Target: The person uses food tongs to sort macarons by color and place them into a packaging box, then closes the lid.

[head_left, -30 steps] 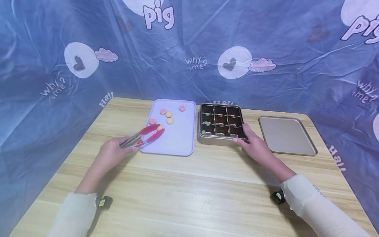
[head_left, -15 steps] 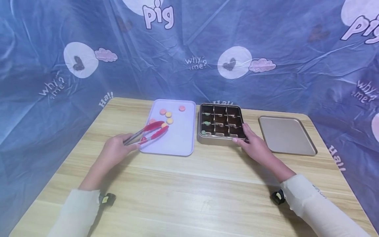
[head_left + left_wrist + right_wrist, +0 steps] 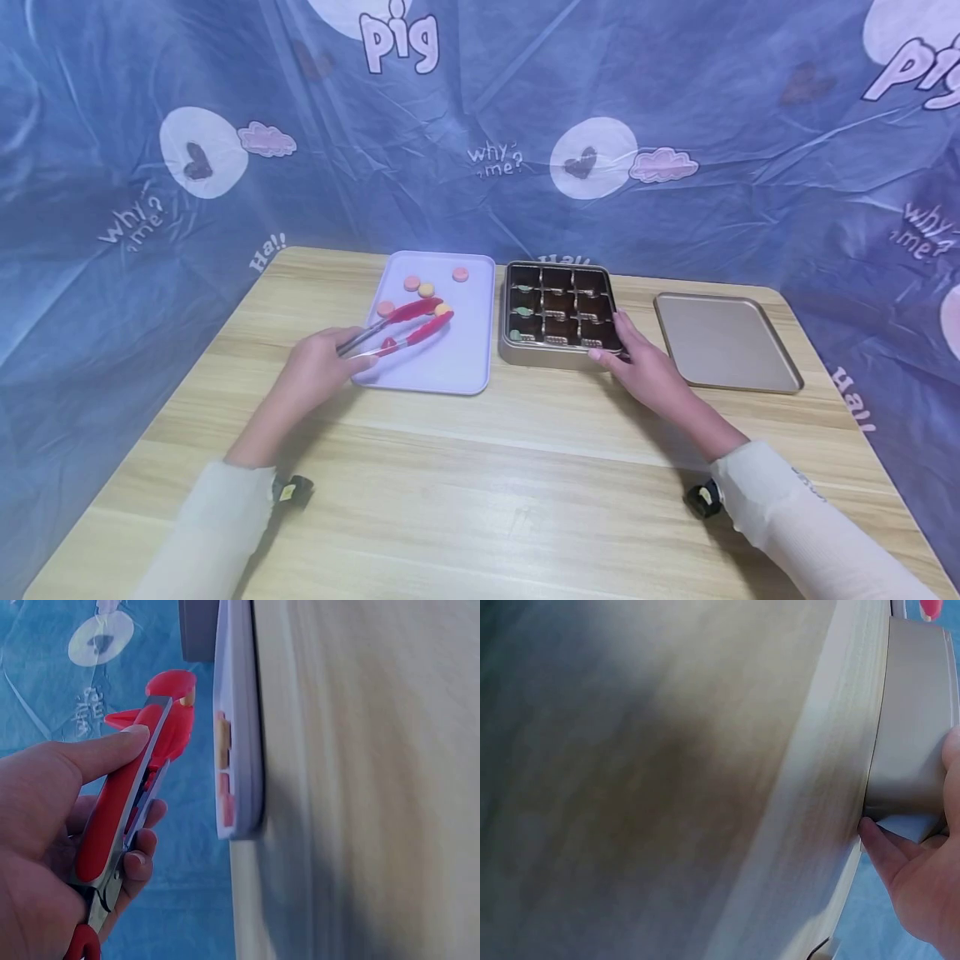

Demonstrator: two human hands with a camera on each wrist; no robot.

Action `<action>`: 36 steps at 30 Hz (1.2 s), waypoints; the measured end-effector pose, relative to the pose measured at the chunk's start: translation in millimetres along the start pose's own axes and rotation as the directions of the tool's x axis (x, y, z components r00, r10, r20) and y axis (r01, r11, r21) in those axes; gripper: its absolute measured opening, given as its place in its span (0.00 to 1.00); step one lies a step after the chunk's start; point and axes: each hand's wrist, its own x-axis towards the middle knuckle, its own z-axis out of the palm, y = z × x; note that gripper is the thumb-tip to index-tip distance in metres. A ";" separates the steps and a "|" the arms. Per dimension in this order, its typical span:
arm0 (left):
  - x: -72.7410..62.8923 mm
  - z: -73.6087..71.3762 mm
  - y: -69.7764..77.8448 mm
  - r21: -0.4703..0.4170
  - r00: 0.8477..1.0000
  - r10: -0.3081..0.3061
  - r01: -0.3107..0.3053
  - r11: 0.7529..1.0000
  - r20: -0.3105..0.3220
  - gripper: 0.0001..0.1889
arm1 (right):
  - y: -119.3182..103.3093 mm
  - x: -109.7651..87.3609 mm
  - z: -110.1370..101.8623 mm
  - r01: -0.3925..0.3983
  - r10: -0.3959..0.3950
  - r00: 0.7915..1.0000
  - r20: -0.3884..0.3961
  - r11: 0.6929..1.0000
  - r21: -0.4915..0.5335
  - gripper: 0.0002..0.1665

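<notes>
Blue fabric (image 3: 420, 192), creased and printed with hearts, clouds and white lettering, rises behind and on both sides of a pale wood-grain surface (image 3: 480, 492). White sleeves (image 3: 787, 508) reach in from the lower corners, with a black device (image 3: 296, 492) at each wrist. The left arm slants up and inward; the left hand (image 3: 313, 367) holds red-tipped tongs (image 3: 408, 312), thumb pressed on one handle, the other fingers curled around the opposite side. Between the tong tips is a yellow disc (image 3: 442, 309), raised above a lilac tray (image 3: 450, 362) where pink discs (image 3: 461, 274) and a second yellow disc (image 3: 426, 289) lie. Angled inward too, the right hand (image 3: 648, 371) grips the near right corner of a gold tin (image 3: 555, 357), thumb at its front, fingers along its side. Green pieces (image 3: 523, 311) sit in the left column of its compartments; a gold lid (image 3: 727, 343) lies farther right.
</notes>
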 end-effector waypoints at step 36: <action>30.9 47.6 88.0 0.061 0.957 0.289 -0.290 0.955 0.028 0.28 | 1.0 0.4 1.1 -0.006 0.006 1.000 -0.012 1.000 -0.014 0.60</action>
